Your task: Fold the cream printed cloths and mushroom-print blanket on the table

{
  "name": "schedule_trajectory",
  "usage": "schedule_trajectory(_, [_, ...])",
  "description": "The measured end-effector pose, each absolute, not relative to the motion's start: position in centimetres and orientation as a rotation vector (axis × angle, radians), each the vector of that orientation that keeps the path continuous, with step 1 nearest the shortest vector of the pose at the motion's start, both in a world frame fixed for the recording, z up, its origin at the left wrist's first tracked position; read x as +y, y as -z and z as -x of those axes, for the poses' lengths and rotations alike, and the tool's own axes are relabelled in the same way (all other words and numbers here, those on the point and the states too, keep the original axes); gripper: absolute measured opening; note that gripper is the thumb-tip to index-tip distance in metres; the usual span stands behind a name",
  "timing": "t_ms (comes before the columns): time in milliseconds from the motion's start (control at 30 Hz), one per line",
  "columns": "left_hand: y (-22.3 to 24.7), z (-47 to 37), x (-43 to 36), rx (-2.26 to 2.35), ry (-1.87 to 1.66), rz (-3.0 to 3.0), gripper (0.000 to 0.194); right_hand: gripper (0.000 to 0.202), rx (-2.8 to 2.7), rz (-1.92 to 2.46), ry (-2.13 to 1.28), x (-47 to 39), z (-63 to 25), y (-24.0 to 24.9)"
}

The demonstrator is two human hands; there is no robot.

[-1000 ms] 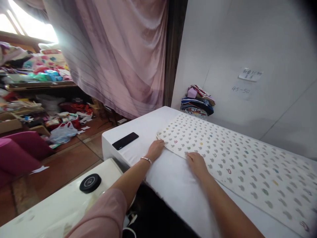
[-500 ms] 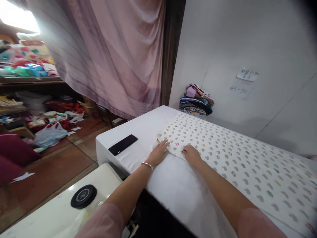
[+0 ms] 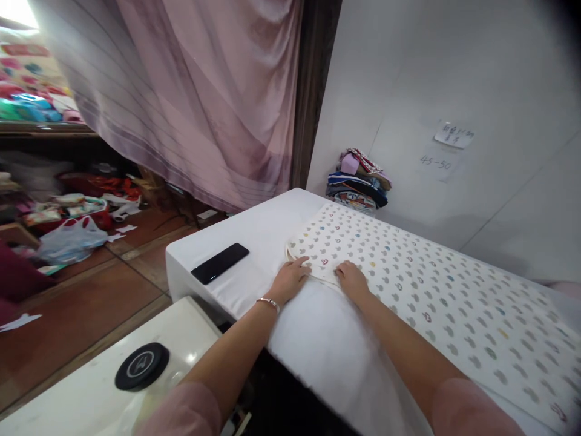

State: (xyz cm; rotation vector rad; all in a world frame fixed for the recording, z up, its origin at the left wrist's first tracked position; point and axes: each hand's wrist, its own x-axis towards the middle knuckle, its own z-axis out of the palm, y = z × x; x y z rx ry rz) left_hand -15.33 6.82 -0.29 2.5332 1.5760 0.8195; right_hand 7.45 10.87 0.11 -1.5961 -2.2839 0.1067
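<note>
A white cloth printed with grey shapes and small coloured figures point(image 3: 394, 266) lies over the white-covered table point(image 3: 267, 224). My left hand point(image 3: 290, 280), with a bracelet at the wrist, rests on the cloth's near left corner, its fingers stretched out and a little apart. Just to the right, my right hand point(image 3: 351, 280) has its fingers curled against the near edge of the same cloth; the fingertips are partly hidden. Layers of the cloth show at the edge by my left hand. A black phone point(image 3: 221, 263) lies to the left, apart from both hands.
A white surface with a round black lid point(image 3: 141, 366) is at the lower left. A stack of folded fabrics point(image 3: 358, 180) stands by the wall beyond the table. A pink curtain point(image 3: 218, 103) hangs behind. Bags and scraps, including a plastic bag point(image 3: 72, 239), lie on the floor.
The camera view has shifted slightly. Both hands stay at the cloth's near edge, where the layers by my left hand now show a little apart.
</note>
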Motion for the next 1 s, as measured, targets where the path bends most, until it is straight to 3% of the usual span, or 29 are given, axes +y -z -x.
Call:
schedule_trajectory(300, [0.1, 15.1, 6.9, 1.628, -0.763, -2.476, 0.026, 0.021, -2.302, 1.217, 0.067, 9.7, -8.3, 1.4])
schedule_trajectory(567, [0.0, 15.1, 6.5, 1.659, -0.779, -2.413, 0.030, 0.024, -2.346, 1.214, 0.179, 8.8, -8.2, 1.7])
schedule_trajectory(1000, [0.3, 15.7, 7.2, 1.779, -0.925, -2.188, 0.030, 0.028, -2.435, 1.192, -0.134, 7.1, -8.0, 0.6])
